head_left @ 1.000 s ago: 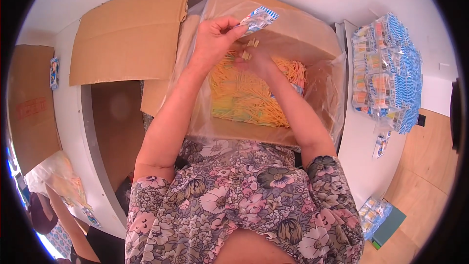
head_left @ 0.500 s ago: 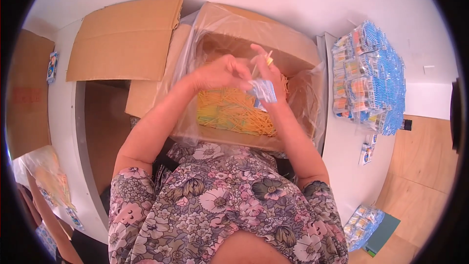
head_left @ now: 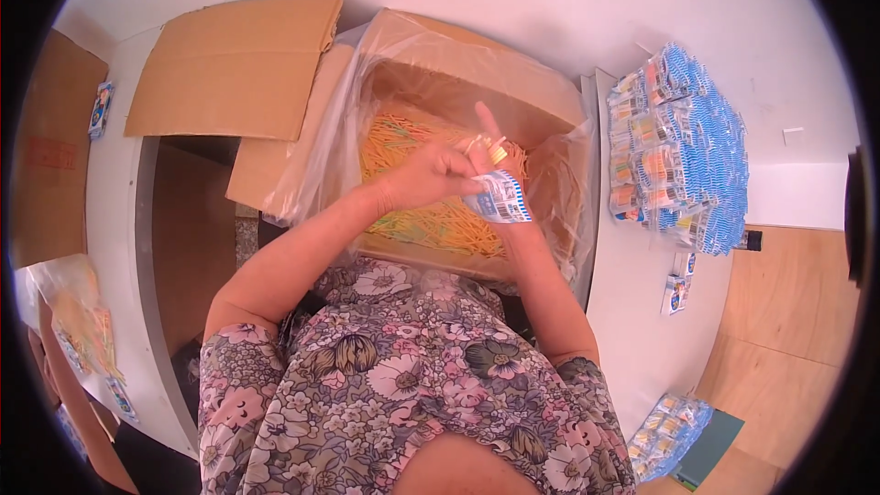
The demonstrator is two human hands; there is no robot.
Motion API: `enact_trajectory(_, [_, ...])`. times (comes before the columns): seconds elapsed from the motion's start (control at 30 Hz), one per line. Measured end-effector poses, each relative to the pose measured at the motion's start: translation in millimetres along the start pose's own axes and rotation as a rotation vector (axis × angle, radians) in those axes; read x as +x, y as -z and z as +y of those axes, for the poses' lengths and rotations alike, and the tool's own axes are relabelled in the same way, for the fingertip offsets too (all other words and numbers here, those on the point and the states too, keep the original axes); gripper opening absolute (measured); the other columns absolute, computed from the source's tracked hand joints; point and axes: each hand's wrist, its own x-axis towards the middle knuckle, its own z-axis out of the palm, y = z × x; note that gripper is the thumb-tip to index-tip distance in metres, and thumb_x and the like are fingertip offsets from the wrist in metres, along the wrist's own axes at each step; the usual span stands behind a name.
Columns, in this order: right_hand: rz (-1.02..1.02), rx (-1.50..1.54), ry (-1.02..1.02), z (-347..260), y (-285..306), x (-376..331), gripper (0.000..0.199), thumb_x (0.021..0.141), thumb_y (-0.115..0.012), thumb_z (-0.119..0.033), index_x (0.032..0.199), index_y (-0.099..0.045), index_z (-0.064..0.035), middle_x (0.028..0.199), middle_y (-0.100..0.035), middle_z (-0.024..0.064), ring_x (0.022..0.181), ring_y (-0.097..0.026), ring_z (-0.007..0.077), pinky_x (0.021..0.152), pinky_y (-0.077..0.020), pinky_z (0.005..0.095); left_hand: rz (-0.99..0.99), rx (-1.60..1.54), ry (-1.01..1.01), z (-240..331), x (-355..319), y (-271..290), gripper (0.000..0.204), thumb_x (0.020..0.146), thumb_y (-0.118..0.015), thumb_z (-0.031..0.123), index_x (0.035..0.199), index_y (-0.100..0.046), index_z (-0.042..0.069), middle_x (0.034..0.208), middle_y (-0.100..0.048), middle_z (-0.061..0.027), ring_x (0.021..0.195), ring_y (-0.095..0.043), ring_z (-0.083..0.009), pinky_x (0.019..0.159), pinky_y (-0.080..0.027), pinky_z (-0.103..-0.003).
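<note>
My left hand (head_left: 433,172) pinches a small clear packet (head_left: 500,198) with blue print and a striped edge. The packet hangs in front of my right palm and hides part of it. My right hand (head_left: 510,163) is closed round a short bundle of yellow sticks (head_left: 498,152), with one finger pointing up and away. Both hands are close together above an open cardboard box (head_left: 445,48). Inside it lies a heap of thin yellow, orange and green sticks (head_left: 440,225).
Clear plastic lining (head_left: 335,142) drapes over the box's edges. To the right rises a stack of filled packets (head_left: 683,151), with more packets (head_left: 671,431) lower down. A cardboard sheet (head_left: 234,69) lies at the left. At the lower left shows another person's arm (head_left: 81,408).
The packet has turned and spread flatter, so its printed side shows. My hands have come slightly nearer, and the yellow bundle sits lower. The whole view has shifted a little.
</note>
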Motion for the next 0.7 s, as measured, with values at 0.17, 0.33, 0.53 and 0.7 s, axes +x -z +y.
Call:
enact_trajectory(0.17, [0.058, -0.44, 0.258, -25, 10, -5, 0.04, 0.091, -0.052, -0.01, 0.129, -0.042, -0.0025, 0.093, -0.056, 0.0052, 0.084, -0.054, 0.0098, 0.077, -0.0436, 0.023, 0.037, 0.102, -0.06, 3, 0, -1, 0.01, 0.081, -0.066, 0.008, 0.087, -0.067, 0.0, 0.08, -0.065, -0.008, 0.076, -0.06, -0.0132, 0.071, -0.048, -0.027])
enact_trajectory(0.33, [0.183, -0.753, 0.296, -49, -1, -12, 0.016, 0.088, -0.056, -0.008, 0.094, -0.066, 0.0028, 0.088, -0.059, 0.0054, 0.082, -0.054, 0.0093, 0.076, -0.0432, 0.0219, 0.019, 0.1, -0.049, -4, -2, 0, 0.01, 0.08, -0.066, 0.008, 0.086, -0.068, 0.0, 0.076, -0.065, -0.0078, 0.073, -0.061, -0.0144, 0.067, -0.048, -0.028])
enact_trajectory(0.53, [0.502, -0.349, 0.153, -43, 10, -8, 0.015, 0.087, -0.058, -0.01, 0.087, -0.067, 0.0022, 0.071, -0.061, 0.0037, 0.066, -0.056, 0.009, 0.063, -0.0445, 0.0212, 0.12, 0.106, -0.053, -9, -1, 4, 0.01, 0.08, -0.067, 0.01, 0.083, -0.068, 0.0, 0.075, -0.065, -0.0066, 0.071, -0.06, -0.0133, 0.066, -0.047, -0.027])
enact_trajectory(0.7, [0.341, -0.736, 0.2, -43, -1, -5, 0.014, 0.086, -0.062, -0.012, 0.086, -0.066, 0.0019, 0.072, -0.063, 0.003, 0.063, -0.057, 0.0075, 0.057, -0.0451, 0.0198, 0.171, 0.127, 0.034, -8, 1, 16, 0.011, 0.08, -0.068, 0.01, 0.081, -0.069, 0.0, 0.069, -0.064, -0.0046, 0.067, -0.056, -0.0072, 0.061, -0.044, -0.023])
